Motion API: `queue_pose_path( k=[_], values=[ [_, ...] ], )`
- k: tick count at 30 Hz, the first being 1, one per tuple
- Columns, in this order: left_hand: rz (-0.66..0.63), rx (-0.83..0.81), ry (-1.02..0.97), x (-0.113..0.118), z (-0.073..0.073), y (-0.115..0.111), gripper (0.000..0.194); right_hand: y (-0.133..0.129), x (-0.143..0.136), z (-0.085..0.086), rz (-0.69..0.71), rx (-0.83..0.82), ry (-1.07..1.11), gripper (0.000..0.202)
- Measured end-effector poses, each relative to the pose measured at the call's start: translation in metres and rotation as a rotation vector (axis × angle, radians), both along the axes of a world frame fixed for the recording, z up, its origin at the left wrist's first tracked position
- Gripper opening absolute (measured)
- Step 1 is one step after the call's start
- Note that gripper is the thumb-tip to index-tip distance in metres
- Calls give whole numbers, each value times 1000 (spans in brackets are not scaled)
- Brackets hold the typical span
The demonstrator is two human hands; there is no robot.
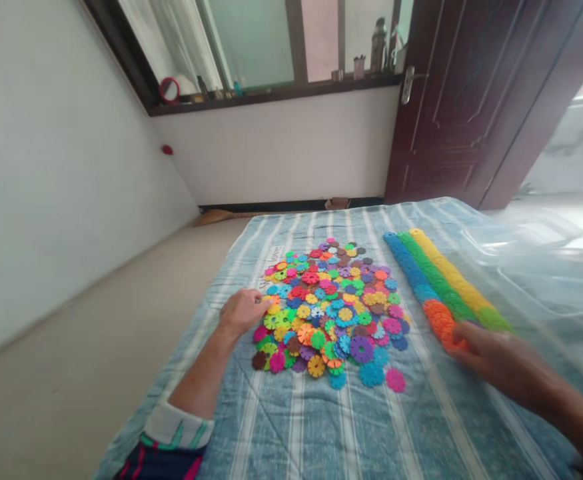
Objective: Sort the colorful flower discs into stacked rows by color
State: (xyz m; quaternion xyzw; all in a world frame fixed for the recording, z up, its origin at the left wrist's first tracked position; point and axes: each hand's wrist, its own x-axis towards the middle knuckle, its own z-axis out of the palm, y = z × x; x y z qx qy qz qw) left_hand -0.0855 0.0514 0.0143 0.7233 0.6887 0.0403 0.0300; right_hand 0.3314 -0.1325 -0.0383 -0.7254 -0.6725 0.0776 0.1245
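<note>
A heap of notched plastic building discs (345, 313) in many colours lies on the striped cloth. At the heap's left edge is my left hand (242, 311), thumb and finger drawn together by an orange disc (272, 301); whether they grip it I cannot tell. To the right, overlapping discs form long rows: a blue row (406, 261) ending in orange discs (438, 319), a green row (438, 277) and a yellow row (451, 280). My right hand (486, 350), slightly blurred, is closed on an orange disc at the near end of the blue-and-orange row; its fingertips are partly hidden.
Clear plastic containers (546, 267) stand at the right beside the rows. A loose pink disc (396, 380) lies at the heap's near side. The striped cloth (316, 433) covers the work surface. Beyond are a window ledge (281, 92) with small items and a dark red door (451, 100).
</note>
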Motion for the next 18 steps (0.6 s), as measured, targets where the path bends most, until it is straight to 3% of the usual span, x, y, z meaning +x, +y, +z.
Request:
queue_pose_path(
  k=[3, 11, 18],
  values=[
    [-11, 12, -37, 4, -3, 3, 35, -1, -1, -2, 23, 23, -21, 21],
    [23, -51, -338, 1, -11, 13, 15, -1, -3, -4, 45, 38, -64, 25],
    [46, 120, -607, -5, -19, 17, 21, -2, -4, -5, 51, 188, -89, 29]
  ],
)
